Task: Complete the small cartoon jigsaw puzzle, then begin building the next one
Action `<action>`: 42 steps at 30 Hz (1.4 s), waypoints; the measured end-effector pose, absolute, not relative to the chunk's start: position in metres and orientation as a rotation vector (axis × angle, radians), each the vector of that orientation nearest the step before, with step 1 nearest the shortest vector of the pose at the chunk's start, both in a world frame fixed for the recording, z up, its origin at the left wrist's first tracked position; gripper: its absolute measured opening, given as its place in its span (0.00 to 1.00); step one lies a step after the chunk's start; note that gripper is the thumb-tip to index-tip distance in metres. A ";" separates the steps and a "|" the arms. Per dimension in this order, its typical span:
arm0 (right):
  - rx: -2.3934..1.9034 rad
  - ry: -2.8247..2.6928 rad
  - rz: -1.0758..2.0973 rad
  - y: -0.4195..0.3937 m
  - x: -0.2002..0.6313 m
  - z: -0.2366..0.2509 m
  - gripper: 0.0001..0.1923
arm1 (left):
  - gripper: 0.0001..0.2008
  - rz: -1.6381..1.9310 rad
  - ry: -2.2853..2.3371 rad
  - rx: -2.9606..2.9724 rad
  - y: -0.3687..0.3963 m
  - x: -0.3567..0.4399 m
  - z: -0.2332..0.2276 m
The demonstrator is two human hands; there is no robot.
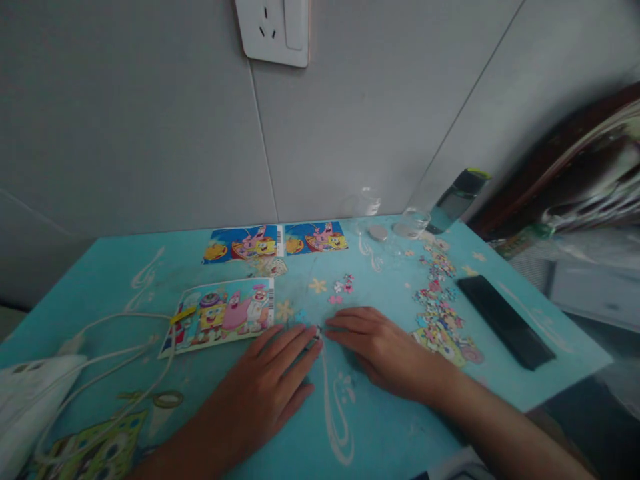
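Note:
My left hand (270, 380) lies flat on the turquoise table (380, 427), fingers stretched toward the middle. My right hand (383, 347) rests palm down beside it, its fingertips almost meeting the left ones at a tiny puzzle piece (317, 331). Whether either hand pinches that piece is unclear. A cartoon reference card (223, 315) lies just left of my left hand. A few loose pink pieces (343, 288) sit beyond my fingertips. A long scatter of small puzzle pieces (440, 310) runs along the right of my right hand.
Two cartoon picture cards (275, 241) lie at the wall. Small clear containers and lids (395, 230) and a bottle (457, 197) stand at the back right. A black phone (505, 321) lies on the right. White cables (115, 360) and a white device (30, 400) are on the left.

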State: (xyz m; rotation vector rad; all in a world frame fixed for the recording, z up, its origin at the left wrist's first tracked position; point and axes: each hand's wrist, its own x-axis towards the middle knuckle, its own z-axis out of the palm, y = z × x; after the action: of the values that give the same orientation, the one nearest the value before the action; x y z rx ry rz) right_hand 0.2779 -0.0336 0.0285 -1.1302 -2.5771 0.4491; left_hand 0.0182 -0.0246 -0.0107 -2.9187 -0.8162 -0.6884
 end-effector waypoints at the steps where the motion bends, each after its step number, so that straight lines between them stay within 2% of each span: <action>1: -1.142 -2.584 0.438 -0.034 0.278 0.030 0.26 | 0.19 -0.701 -0.811 -2.910 -0.024 0.018 -0.012; 5: -1.346 -2.563 0.311 -0.030 0.285 0.033 0.24 | 0.19 -0.630 -0.757 -2.895 -0.020 0.014 -0.017; 12: -1.995 -2.362 -0.069 -0.022 0.311 0.033 0.22 | 0.23 -0.527 -0.614 -2.820 -0.013 0.007 -0.020; 18: -2.367 -2.137 -0.167 -0.022 0.330 0.037 0.16 | 0.22 -0.563 -0.531 -2.813 -0.009 0.007 -0.022; 24: -2.655 -1.827 -0.239 -0.026 0.352 0.036 0.19 | 0.18 -0.656 -0.523 -2.818 -0.008 0.005 -0.023; 28: -2.805 -1.691 -0.134 -0.024 0.366 0.037 0.22 | 0.18 -0.633 -0.526 -2.815 -0.008 0.006 -0.024; 31: -2.814 -1.731 -0.034 -0.022 0.367 0.040 0.22 | 0.18 -0.640 -0.529 -2.799 -0.008 0.006 -0.024; 36: -2.658 -1.943 -0.110 -0.020 0.353 0.037 0.18 | 0.17 -0.631 -0.515 -2.781 -0.009 0.006 -0.022; 42: -2.121 -2.308 -0.107 -0.020 0.330 0.025 0.16 | 0.14 -0.773 -0.664 -2.824 -0.017 0.017 -0.016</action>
State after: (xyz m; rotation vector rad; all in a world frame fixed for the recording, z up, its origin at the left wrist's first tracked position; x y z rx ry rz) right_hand 0.3297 -0.0196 0.0251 -2.1213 -2.3078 -0.1065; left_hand 0.0173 -0.0173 -0.0156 -2.8239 -0.6638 -0.7735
